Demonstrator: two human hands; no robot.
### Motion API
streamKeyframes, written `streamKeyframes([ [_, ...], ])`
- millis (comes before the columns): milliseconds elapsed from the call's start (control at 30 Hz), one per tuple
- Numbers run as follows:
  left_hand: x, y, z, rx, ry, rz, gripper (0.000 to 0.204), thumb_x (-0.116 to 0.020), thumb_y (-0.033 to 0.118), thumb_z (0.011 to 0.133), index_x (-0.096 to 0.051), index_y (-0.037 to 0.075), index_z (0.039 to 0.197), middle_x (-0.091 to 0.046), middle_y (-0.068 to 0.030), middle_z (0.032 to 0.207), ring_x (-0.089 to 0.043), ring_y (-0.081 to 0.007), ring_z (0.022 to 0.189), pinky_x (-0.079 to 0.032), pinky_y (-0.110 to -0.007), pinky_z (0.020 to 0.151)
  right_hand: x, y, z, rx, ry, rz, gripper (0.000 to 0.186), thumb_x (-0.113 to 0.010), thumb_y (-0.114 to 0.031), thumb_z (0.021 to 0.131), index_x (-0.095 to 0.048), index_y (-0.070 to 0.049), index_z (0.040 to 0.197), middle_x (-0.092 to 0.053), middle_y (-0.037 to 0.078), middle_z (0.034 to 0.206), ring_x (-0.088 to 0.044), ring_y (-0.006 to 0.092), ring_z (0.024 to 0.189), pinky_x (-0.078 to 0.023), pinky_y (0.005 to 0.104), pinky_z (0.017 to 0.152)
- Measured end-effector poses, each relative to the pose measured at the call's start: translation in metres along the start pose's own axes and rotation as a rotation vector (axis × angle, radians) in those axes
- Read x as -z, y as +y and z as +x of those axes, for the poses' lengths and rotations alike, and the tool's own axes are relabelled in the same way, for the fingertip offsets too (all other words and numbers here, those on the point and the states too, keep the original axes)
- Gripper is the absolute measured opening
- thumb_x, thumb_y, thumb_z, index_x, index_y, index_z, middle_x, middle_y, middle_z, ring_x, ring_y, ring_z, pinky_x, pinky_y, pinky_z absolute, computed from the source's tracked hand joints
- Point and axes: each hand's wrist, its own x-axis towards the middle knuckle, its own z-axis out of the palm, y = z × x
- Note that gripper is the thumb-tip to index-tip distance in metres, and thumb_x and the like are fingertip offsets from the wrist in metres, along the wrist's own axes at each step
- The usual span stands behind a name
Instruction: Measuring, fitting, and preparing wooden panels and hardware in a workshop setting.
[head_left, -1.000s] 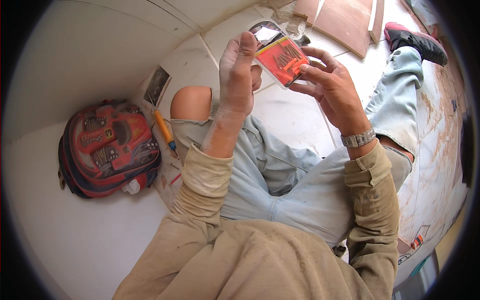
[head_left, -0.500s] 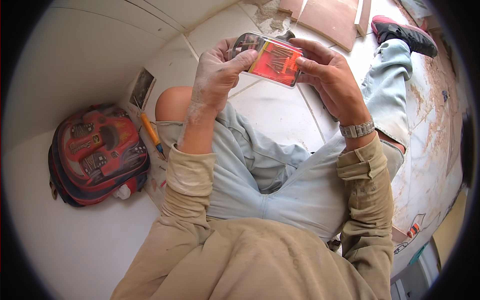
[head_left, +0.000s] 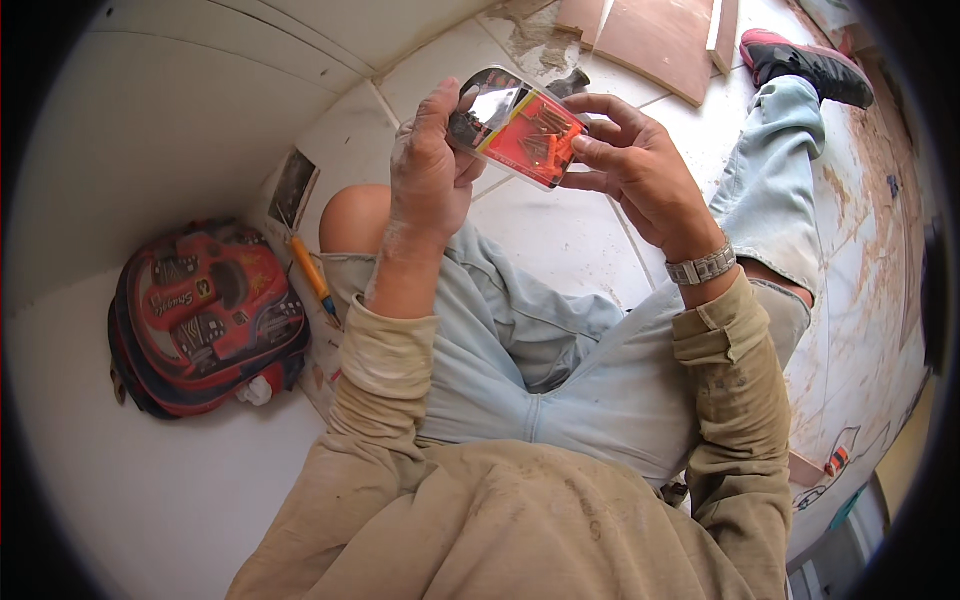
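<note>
Above my lap I hold a clear plastic blister pack of screws [head_left: 515,128], tilted down to the right. Its card is red, black and yellow, and orange wall plugs lie among the brass-coloured screws. My right hand [head_left: 645,170] grips the lower right end, thumb on the front and fingers around the edge. At the upper left end, my left hand [head_left: 430,170], dusty with white powder, is curled against the pack. Its thumb points up beside the edge, and its fingertips are partly hidden behind the pack.
A red and dark blue backpack [head_left: 210,310] sits at my left by the wall. Near it are a yellow-handled tool [head_left: 312,272] and a dark tile piece [head_left: 293,187]. Brown boards [head_left: 655,45] lie ahead on dusty white tiles. A black cord loop [head_left: 825,487] lies at right.
The pack has shifted slightly left and tilted more steeply. My left thumb has come off its front and now points up at its edge. My right hand has moved left with it.
</note>
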Motion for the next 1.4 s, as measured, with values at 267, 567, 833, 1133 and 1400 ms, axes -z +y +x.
streamKeyframes([
  [267, -0.001, 0.003, -0.001, -0.038, -0.101, -0.008, 0.037, -0.056, 0.038, 0.102, -0.067, 0.004, 0.091, -0.046, 0.0080, 0.058, -0.024, -0.0021, 0.045, -0.018, -0.024, 0.042, -0.005, -0.002, 0.000, 0.010, 0.002, -0.003, 0.038, -0.062, -0.004, 0.094, -0.054, 0.006, 0.130, -0.066, 0.021, 0.115, -0.069, 0.0250, 0.099, -0.061, 0.0368, 0.087],
  [567, 0.008, 0.003, 0.003, -0.004, -0.088, -0.045, 0.030, -0.061, 0.034, 0.100, -0.067, 0.007, 0.089, -0.049, 0.0084, 0.060, -0.025, -0.0017, 0.043, -0.018, -0.023, 0.042, -0.001, 0.002, -0.001, 0.024, -0.056, 0.049, 0.037, -0.060, -0.003, 0.095, -0.054, 0.006, 0.130, -0.065, 0.018, 0.116, -0.068, 0.0255, 0.102, -0.061, 0.0375, 0.087],
  [833, -0.001, 0.010, -0.001, -0.035, -0.218, 0.011, 0.023, -0.062, 0.025, 0.100, -0.070, 0.005, 0.106, -0.060, 0.0051, 0.068, -0.028, -0.0001, 0.044, -0.019, -0.021, 0.040, -0.001, -0.002, -0.002, 0.016, 0.071, 0.000, 0.033, -0.058, -0.001, 0.094, -0.055, 0.006, 0.127, -0.065, 0.018, 0.113, -0.068, 0.0246, 0.100, -0.061, 0.0376, 0.090],
  [1133, 0.010, 0.010, -0.003, -0.365, -0.141, 0.317, 0.035, -0.064, 0.013, 0.097, -0.063, 0.002, 0.130, -0.071, -0.0060, 0.098, -0.037, 0.0030, 0.050, -0.026, -0.017, 0.041, 0.001, -0.007, -0.002, 0.051, 0.043, -0.036, 0.031, -0.058, 0.000, 0.095, -0.058, 0.005, 0.125, -0.066, 0.018, 0.112, -0.068, 0.0238, 0.101, -0.061, 0.0372, 0.090],
  [1400, 0.008, 0.009, -0.003, -0.521, -0.203, 0.524, 0.042, -0.069, 0.003, 0.091, -0.062, -0.002, 0.131, -0.068, -0.0134, 0.117, -0.068, -0.0095, 0.091, -0.055, -0.019, 0.073, 0.002, -0.004, -0.002, 0.102, 0.032, -0.057, 0.032, -0.060, 0.000, 0.094, -0.058, 0.005, 0.126, -0.067, 0.017, 0.109, -0.069, 0.0233, 0.097, -0.063, 0.0357, 0.088],
])
